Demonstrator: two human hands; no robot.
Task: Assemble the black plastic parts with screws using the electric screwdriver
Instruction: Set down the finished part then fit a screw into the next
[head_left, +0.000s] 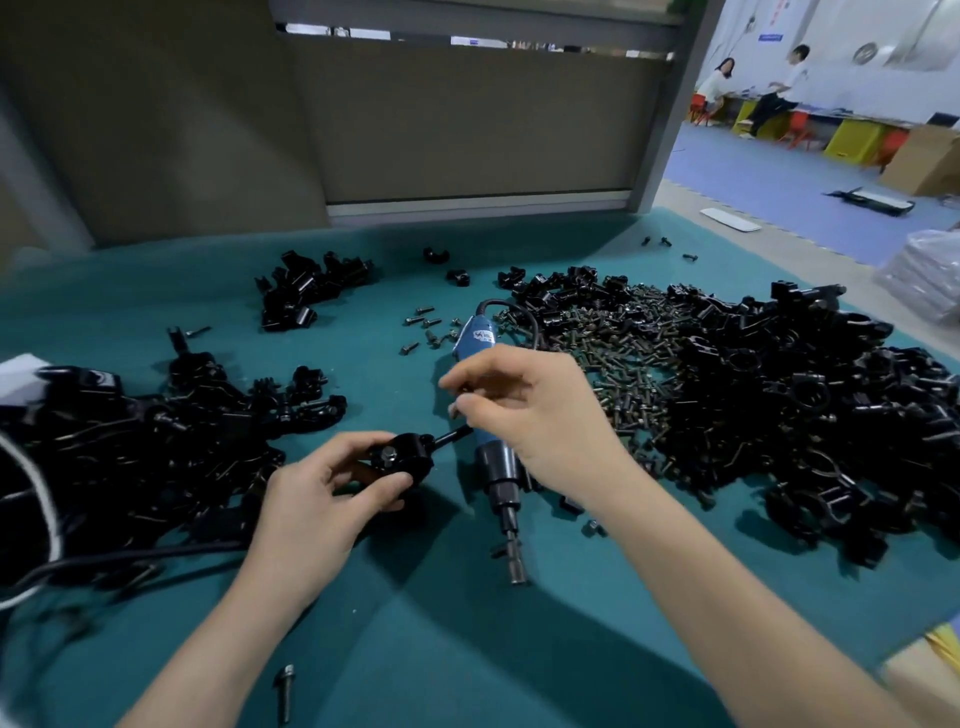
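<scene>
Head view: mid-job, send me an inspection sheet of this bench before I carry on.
Surface: teal mat over the bench.
Job's things: black part held; screw set against its side; electric screwdriver lying on mat.
Clutter: left parts pile; right parts pile; screw heap; stray screw near edge.
Grips: left grip holds the part; right grip pinches the screw.
Cables: screwdriver cord behind it; white cable far left.
Surroundings: grey partition; seated people far right.

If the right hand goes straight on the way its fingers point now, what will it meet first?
Probably the black plastic part that the left hand holds. The right hand points left, pinching a screw whose tip seems to reach that part. From one view, depth is uncertain.
</scene>
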